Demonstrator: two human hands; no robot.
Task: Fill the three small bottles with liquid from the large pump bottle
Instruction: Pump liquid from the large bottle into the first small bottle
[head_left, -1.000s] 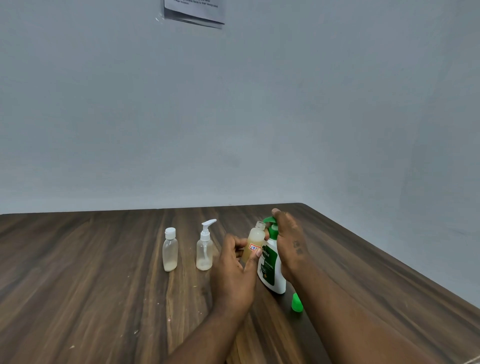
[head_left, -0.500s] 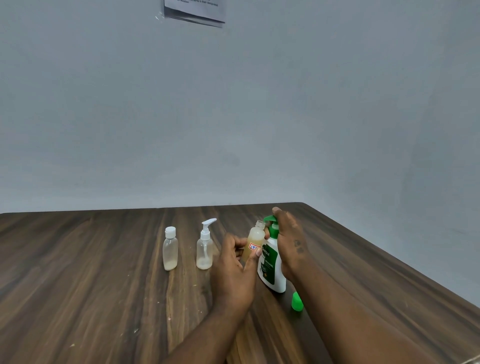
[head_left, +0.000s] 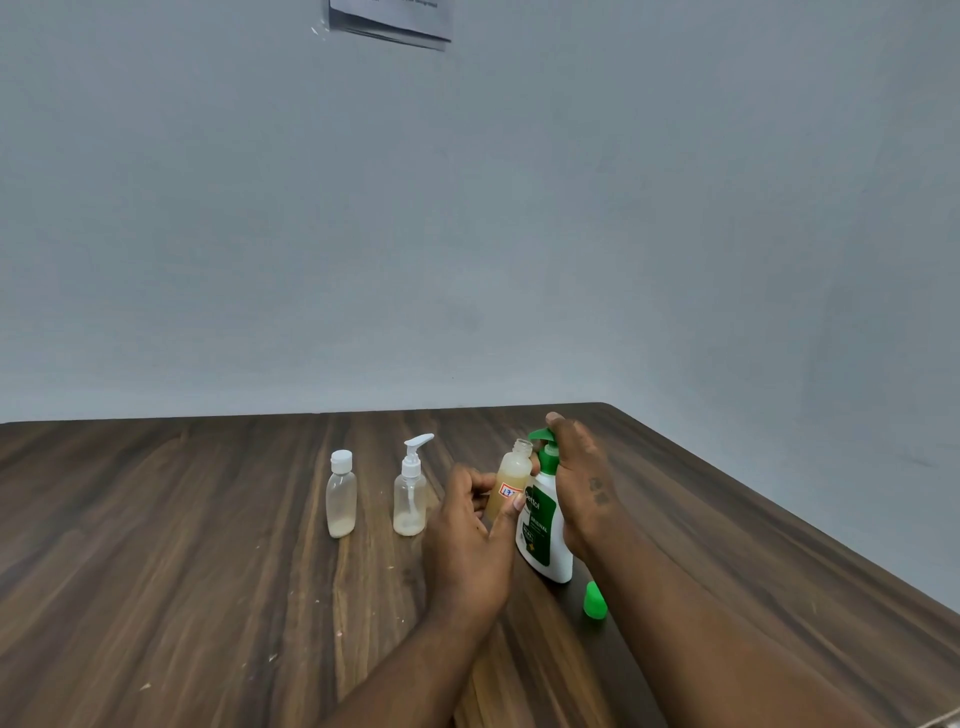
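Right, my left hand (head_left: 470, 540) grips the open small bottle (head_left: 511, 480), thumb and fingers curled round it, its bare mouth tucked just beneath the green nozzle. My right hand (head_left: 582, 483) lies over the large pump bottle (head_left: 543, 540), fingers laid across the pump top. A green cap (head_left: 595, 601) sits on the tabletop (head_left: 182, 571) beside it. Off to my left stand the pump-top bottle (head_left: 410, 499) and capped bottle (head_left: 341, 499), upright and apart.
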